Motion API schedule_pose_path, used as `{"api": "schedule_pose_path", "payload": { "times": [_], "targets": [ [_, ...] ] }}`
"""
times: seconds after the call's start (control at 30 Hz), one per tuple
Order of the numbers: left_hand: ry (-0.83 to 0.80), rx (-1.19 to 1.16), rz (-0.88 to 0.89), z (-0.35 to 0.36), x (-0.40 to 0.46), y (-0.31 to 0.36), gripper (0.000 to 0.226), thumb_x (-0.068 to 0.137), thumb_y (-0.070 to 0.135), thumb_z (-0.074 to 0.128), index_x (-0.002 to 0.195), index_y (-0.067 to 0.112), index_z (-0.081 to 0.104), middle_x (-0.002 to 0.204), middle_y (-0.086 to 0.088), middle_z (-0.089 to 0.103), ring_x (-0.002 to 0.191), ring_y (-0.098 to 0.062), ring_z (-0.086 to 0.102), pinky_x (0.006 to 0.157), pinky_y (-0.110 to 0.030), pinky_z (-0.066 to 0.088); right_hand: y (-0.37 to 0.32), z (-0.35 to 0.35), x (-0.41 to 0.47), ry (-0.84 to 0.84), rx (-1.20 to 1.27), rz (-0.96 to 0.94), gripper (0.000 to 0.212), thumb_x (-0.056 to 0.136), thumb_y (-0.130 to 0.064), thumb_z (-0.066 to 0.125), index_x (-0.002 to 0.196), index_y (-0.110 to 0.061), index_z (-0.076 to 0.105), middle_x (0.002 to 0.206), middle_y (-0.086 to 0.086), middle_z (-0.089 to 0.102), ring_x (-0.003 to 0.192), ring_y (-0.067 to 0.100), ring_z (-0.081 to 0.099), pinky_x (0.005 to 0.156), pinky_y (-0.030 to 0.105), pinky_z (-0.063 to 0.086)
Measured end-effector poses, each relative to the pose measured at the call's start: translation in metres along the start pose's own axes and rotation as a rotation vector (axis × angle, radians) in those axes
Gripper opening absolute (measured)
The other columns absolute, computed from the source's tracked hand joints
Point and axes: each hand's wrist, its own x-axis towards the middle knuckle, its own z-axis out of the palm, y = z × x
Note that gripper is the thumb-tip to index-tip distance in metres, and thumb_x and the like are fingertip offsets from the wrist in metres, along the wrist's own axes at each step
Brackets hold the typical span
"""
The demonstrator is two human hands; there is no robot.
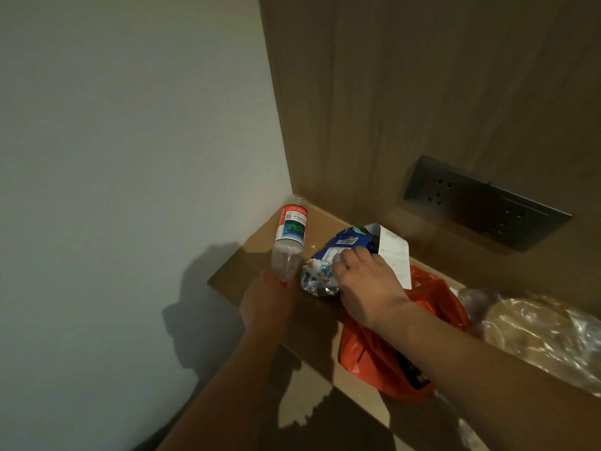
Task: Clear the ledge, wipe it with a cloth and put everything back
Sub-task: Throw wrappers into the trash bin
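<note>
Wood-panelled corner, tan ledge (pixel 325 219) under a dark socket plate (pixel 484 203). Left hand (pixel 266 304) grips the neck end of a clear plastic bottle (pixel 289 242), tilted, base pointing toward the wall. Right hand (pixel 367 284) rests on a blue snack packet (pixel 328 258), fingers (pixel 344 255) curled onto it; whether they pinch it can't be told. Paper receipt (pixel 395 252) just past the fingers, orange plastic bag (pixel 432 301) under the wrist, clear bag (pixel 546 330) further right. Packet looks light, crinkly, slippery: pinch an edge. Bottle looks empty and light.
</note>
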Motion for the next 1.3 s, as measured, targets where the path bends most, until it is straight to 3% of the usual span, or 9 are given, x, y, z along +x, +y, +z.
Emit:
{"api": "schedule_pose_path", "payload": {
  "times": [0.23,0.43,0.53,0.67,0.73,0.83,0.93,1.1,1.3],
  "targets": [
    [0.041,-0.109,-0.032,-0.012,-0.005,-0.001,0.033,0.097,0.048,0.058,0.101,0.016,0.060,0.092,0.000,0.062,0.080,-0.017,0.055,0.070,-0.032,0.040,0.008,-0.017,0.005,0.188,0.203,0.031,0.036,0.095,-0.022,0.054,0.131,-0.018,0.055,0.134,0.004,0.053,0.123,0.024,0.045,0.102,0.036,0.042],
    [0.185,-0.334,-0.115,-0.060,-0.022,0.015,0.030,0.093,0.039,0.063,0.090,0.009,0.066,0.069,0.001,0.057,0.061,-0.011,0.052,0.056,-0.028,0.034,0.017,-0.058,-0.007,0.443,0.435,0.176,0.021,0.096,-0.021,0.056,0.116,-0.019,0.062,0.113,-0.002,0.060,0.105,0.018,0.056,0.086,0.034,0.051],
    [0.320,-0.403,-0.056,-0.103,-0.046,0.031,0.028,0.092,0.035,0.062,0.092,0.007,0.067,0.077,-0.006,0.061,0.068,-0.021,0.055,0.065,-0.028,0.032,0.020,-0.091,-0.028,0.553,0.512,0.203,0.019,0.097,-0.021,0.054,0.113,-0.017,0.063,0.107,0.001,0.063,0.098,0.020,0.059,0.079,0.037,0.051],
    [0.395,-0.595,0.105,-0.144,-0.092,0.053,0.023,0.094,0.035,0.063,0.096,0.011,0.060,0.073,0.004,0.057,0.065,-0.011,0.054,0.063,-0.018,0.041,0.023,-0.122,-0.079,0.676,0.593,0.293,0.022,0.098,-0.023,0.052,0.115,-0.015,0.062,0.106,0.005,0.066,0.095,0.024,0.061,0.073,0.038,0.049],
    [0.363,-0.578,0.160,-0.158,-0.113,0.066,0.027,0.094,0.042,0.062,0.104,0.018,0.056,0.079,0.007,0.057,0.074,-0.014,0.058,0.072,-0.030,0.050,0.026,-0.128,-0.112,0.739,0.648,0.359,0.023,0.097,-0.022,0.052,0.116,-0.014,0.062,0.103,0.004,0.066,0.090,0.023,0.061,0.069,0.035,0.046],
    [0.318,-0.539,0.249,-0.168,-0.139,0.087,0.025,0.096,0.043,0.060,0.109,0.022,0.054,0.080,0.012,0.054,0.071,-0.008,0.055,0.069,-0.027,0.044,0.032,-0.125,-0.151,0.775,0.698,0.462,0.024,0.095,-0.023,0.052,0.116,-0.015,0.060,0.095,0.006,0.067,0.080,0.027,0.063,0.067,0.039,0.050],
    [0.271,-0.577,0.347,-0.160,-0.154,0.109,0.016,0.094,0.039,0.062,0.102,0.026,0.057,0.076,0.013,0.056,0.070,-0.005,0.055,0.061,-0.018,0.039,0.044,-0.115,-0.180,0.767,0.703,0.574,0.023,0.093,-0.026,0.053,0.113,-0.017,0.059,0.089,0.007,0.067,0.076,0.031,0.063,0.067,0.045,0.053],
    [0.149,-0.539,0.495,-0.136,-0.185,0.141,0.015,0.083,0.038,0.066,0.085,0.025,0.060,0.071,0.009,0.061,0.069,-0.008,0.057,0.063,-0.030,0.042,0.070,-0.105,-0.232,0.759,0.689,0.707,0.020,0.090,-0.025,0.055,0.108,-0.016,0.059,0.080,0.005,0.064,0.072,0.030,0.060,0.064,0.040,0.050],
    [-0.030,-0.441,0.687,-0.116,-0.254,0.197,0.021,0.075,0.037,0.066,0.071,0.020,0.055,0.061,0.006,0.056,0.060,-0.009,0.052,0.055,-0.029,0.035,0.104,-0.093,-0.322,0.813,0.702,0.851,0.004,0.087,-0.022,0.056,0.089,-0.018,0.055,0.072,0.001,0.062,0.067,0.027,0.058,0.061,0.041,0.049]
  ]
}}
